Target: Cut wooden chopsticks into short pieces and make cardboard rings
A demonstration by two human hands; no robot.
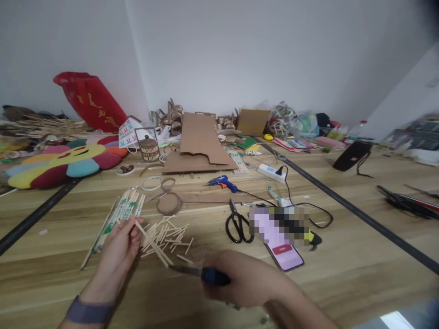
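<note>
My left hand, with a dark band at the wrist, is closed around a pair of thin wooden chopsticks that slant down to the right. In my right hand, blurred by motion, is a blade tool with a dark blue handle. Its narrow metal blade meets or nearly meets the chopsticks' lower ends; contact is hard to make out. Behind them lies a loose pile of short cut stick pieces. Wrapped chopsticks rest beside my left hand.
Scissors and a phone lie right of the pile. Farther back are a blue glue gun, a power strip, cardboard sheets, a round cardboard piece and a small stick-built bucket. A flower cushion sits left.
</note>
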